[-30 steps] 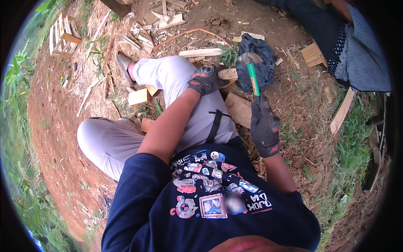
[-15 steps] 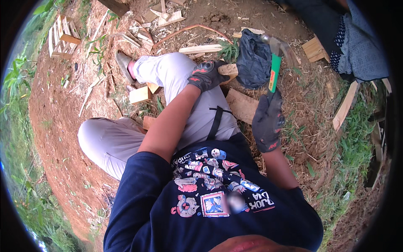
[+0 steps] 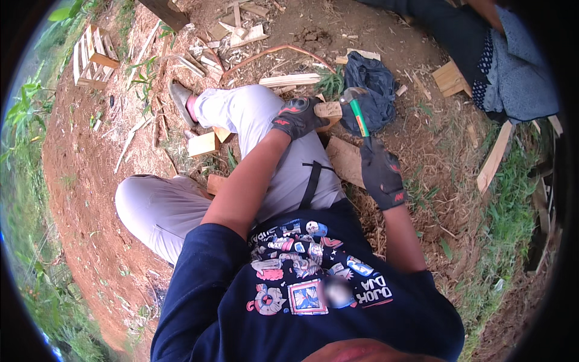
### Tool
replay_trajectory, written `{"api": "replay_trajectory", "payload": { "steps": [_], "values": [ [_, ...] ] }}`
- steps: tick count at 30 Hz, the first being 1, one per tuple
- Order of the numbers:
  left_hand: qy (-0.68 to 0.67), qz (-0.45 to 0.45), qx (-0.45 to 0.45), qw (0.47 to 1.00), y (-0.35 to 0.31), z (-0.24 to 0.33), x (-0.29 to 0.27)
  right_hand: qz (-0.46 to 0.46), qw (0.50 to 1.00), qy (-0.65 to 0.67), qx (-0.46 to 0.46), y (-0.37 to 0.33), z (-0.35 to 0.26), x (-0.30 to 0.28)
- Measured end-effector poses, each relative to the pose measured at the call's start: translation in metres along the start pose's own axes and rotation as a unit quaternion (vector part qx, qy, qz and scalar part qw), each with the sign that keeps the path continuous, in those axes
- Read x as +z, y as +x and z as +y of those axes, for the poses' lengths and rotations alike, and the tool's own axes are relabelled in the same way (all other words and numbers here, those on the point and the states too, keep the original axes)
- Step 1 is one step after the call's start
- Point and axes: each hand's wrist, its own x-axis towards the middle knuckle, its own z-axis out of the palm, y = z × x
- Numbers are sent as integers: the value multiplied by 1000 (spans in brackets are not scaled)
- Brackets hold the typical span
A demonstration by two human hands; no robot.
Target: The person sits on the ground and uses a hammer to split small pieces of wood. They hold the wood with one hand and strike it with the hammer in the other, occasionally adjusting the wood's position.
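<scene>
My left hand (image 3: 296,118), in a dark glove with red marks, is closed around a small wooden block (image 3: 328,110) beside my bent knee. My right hand (image 3: 381,175), gloved alike, grips a claw hammer (image 3: 357,113) by its green handle. The metal head is just right of the block's upper end; whether they touch, I cannot tell. Behind the hammer lies a crumpled black plastic bag (image 3: 381,81). A flat wooden board (image 3: 346,159) sits below the block, next to my thigh and partly hidden by my right hand.
Another person's clothed leg (image 3: 458,30) and grey-blue cloth (image 3: 522,78) are at the upper right, near a wooden block (image 3: 451,78). A slatted wooden crate (image 3: 95,57) stands far left. Offcuts (image 3: 244,35) and shavings litter the soil. A wood piece (image 3: 204,145) lies by my leg.
The hammer has swung left and down, its head moving from over the bag's right side to beside the block. My left hand keeps its hold on the block.
</scene>
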Motion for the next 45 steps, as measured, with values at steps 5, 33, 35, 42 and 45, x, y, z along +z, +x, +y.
{"api": "replay_trajectory", "payload": {
  "steps": [5, 33, 35, 42, 45],
  "values": [
    [-24, -9, -43, 999, -11, -1, -14, 281, 950, 125, -58, -2, -48, -27],
    [-10, 3, -55, 998, 6, 8, -8, -25, 999, -24, -11, 8, 2, 18],
    [-26, -30, -62, 997, -10, 5, -16, 35, 999, 8, 0, 3, -31, -21],
    [-36, -28, -58, 997, 0, 19, -20, 16, 1000, 20, 15, -1, -10, 37],
    [-20, -26, -66, 997, -5, 15, -17, -21, 1000, 15, -9, 4, -13, 42]
  ]
}}
